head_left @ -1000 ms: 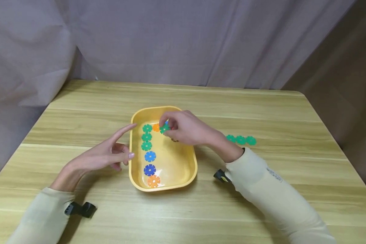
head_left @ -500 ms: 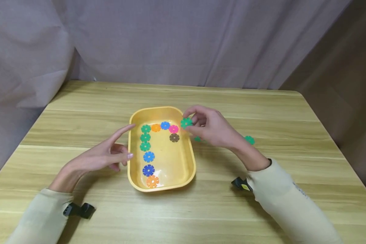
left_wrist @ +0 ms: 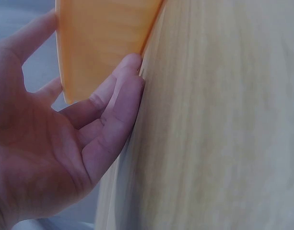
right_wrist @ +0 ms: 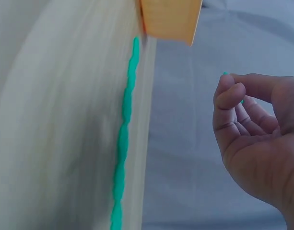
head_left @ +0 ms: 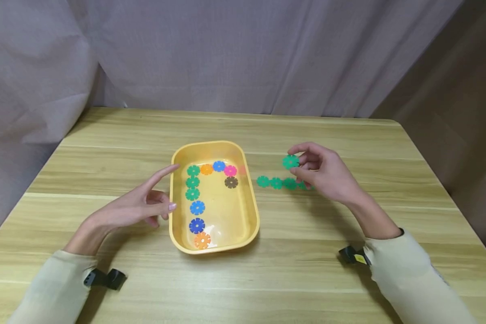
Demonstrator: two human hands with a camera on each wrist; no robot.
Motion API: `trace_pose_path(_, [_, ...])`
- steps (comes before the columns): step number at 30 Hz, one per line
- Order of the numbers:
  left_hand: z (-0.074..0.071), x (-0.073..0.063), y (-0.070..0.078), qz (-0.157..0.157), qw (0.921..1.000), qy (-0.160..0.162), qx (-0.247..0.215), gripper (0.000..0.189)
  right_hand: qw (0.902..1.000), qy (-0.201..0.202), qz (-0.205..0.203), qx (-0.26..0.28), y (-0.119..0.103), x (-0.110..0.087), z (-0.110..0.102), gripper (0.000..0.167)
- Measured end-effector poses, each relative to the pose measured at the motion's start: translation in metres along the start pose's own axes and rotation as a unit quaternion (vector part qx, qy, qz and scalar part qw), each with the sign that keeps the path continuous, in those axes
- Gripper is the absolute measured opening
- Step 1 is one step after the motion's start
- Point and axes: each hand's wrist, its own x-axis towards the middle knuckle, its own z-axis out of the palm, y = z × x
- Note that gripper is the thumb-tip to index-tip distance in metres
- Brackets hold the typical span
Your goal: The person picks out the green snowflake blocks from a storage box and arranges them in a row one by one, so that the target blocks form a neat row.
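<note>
My right hand pinches a green snowflake disc by its edge between thumb and fingers. It is raised over the table, just beyond a row of linked green snowflake discs, part of which the hand hides. In the right wrist view only slivers of the held disc show at the fingertips, and the row runs edge-on along the tabletop. My left hand lies against the left side of the yellow tray, its index finger and thumb extended to the rim. Its other fingers bend loosely near the tray wall.
Inside the tray, green discs stand in a column above a light blue, a dark blue and an orange disc. Along the back lie orange, blue and pink discs, with a brown one below.
My right hand has moved right, carrying the green disc from over the tray to above the green row, uncovering the tray's back discs. The left hand stays at the rim.
</note>
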Motion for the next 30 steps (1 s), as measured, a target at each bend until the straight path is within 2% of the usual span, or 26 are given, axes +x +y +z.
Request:
trace_pose_path(10, [0.000, 0.000, 0.000, -0.001, 1.0000, -0.001, 0.002, 0.094, 0.9984, 0.048, 0.028, -0.011, 0.034, -0.017, -0.032, 0.038])
trace_pose_path(17, [0.000, 0.001, 0.001, -0.002, 1.0000, -0.001, 0.000, 0.094, 0.9950, 0.077, 0.063, -0.009, 0.060, -0.027, -0.056, 0.038])
trace_pose_path(22, [-0.001, 0.001, 0.002, -0.002, 1.0000, -0.001, -0.002, 0.094, 0.9940, 0.076, 0.071, -0.034, 0.074, -0.031, -0.070, 0.039])
trace_pose_path(30, [-0.001, 0.001, 0.000, 0.003, 1.0000, -0.002, -0.003, 0.093, 0.9929, 0.063, 0.096, -0.031, 0.089, -0.034, -0.085, 0.037])
